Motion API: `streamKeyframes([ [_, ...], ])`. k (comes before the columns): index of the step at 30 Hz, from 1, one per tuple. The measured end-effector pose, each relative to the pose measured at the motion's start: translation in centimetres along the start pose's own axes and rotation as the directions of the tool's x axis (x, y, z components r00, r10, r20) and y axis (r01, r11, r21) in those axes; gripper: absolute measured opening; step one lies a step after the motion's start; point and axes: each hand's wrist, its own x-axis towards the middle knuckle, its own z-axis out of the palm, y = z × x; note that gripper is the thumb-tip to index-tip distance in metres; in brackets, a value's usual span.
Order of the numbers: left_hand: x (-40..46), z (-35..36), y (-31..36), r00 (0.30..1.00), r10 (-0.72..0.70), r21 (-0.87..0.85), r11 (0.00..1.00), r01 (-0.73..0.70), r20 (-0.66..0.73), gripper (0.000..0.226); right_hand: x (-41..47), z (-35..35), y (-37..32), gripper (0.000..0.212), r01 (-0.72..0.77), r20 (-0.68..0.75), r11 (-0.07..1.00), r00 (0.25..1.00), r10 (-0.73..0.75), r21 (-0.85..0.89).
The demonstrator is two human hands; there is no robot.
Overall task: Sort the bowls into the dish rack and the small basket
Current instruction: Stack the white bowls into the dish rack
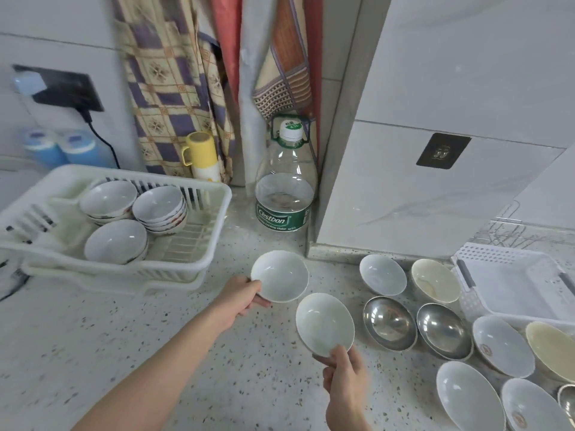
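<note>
progress: partly done | white slatted plastic dish rack [214, 213] far left holds three stacks of white bowls | small white perforated basket [485, 259] right holds nothing visible | left hand [238, 298] pinches pale white ceramic bowl [280, 276], right hand [347, 379] pinches second white bowl [324, 324], both above speckled tabletop [93, 337] | left: about ten bowls, white, cream, steel, near right

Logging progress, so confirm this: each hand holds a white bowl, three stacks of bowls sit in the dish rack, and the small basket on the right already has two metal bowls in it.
Wrong on the basket. The head view shows the small basket holding no bowls; the two metal bowls sit on the counter beside it. The left hand and right hand each hold a white bowl, and the dish rack has three stacks.
</note>
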Motion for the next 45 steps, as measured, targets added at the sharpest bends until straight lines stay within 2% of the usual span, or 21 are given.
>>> streamKeyframes([
  [5,-2.5,-4.7,-0.1,0.997,0.024,-0.134,0.991,-0.014,0.078,0.025,-1.7,2.7,0.0,0.008,0.017,-0.017,0.998,1.0,-0.016,0.054],
  [9,-4.2,-9.5,-0.1,0.996,0.067,-0.261,0.964,-0.048,0.065,0.024,-3.5,5.7,-0.7,0.01,0.087,-0.005,0.992,0.996,-0.087,0.087],
  [13,-5.1,-15.7,-0.1,0.991,0.126,-0.342,0.93,-0.136,-0.05,0.018,-5.3,10.4,-2.5,0.008,0.187,0.039,0.974,0.981,-0.193,0.125],
  [18,-4.7,-24.4,-1.4,0.957,0.16,-0.385,0.89,-0.246,-0.24,0.014,-6.9,18.1,-4.4,0.01,0.324,0.175,0.937,0.923,-0.343,0.131],
  [24,-2.9,-32.8,-3.9,0.892,0.101,-0.387,0.875,-0.29,-0.44,0.018,-7.8,27.6,-4.4,0.012,0.426,0.354,0.905,0.85,-0.389,-0.028],
  [27,-2.0,-35.7,-4.3,0.856,0.106,-0.371,0.869,-0.327,-0.505,0.021,-8.0,31.3,-4.1,0.027,0.473,0.429,0.876,0.814,-0.391,-0.1],
  [30,-1.0,-37.8,-4.3,0.82,0.141,-0.343,0.859,-0.38,-0.555,0.016,-7.8,34.2,-3.7,0.031,0.523,0.482,0.833,0.785,-0.388,-0.18],
  [34,0.7,-39.1,-4.2,0.772,0.163,-0.313,0.848,-0.428,-0.614,0.015,-7.6,37.0,-2.8,0.018,0.509,0.536,0.837,0.772,-0.341,-0.201],
  [37,2.1,-39.2,-4.5,0.768,0.146,-0.311,0.855,-0.414,-0.624,0.015,-7.7,38.1,-1.9,0.019,0.49,0.523,0.843,0.789,-0.322,-0.221],
  [40,2.9,-39.5,-4.4,0.762,0.158,-0.296,0.857,-0.421,-0.628,0.017,-7.6,38.5,-1.2,0.02,0.546,0.479,0.77,0.8,-0.361,-0.33],
  [45,3.9,-40.0,-4.1,0.775,0.168,-0.329,0.835,-0.44,-0.61,0.019,-7.2,38.9,-0.6,0.02,0.595,0.451,0.719,0.785,-0.424,-0.359],
])
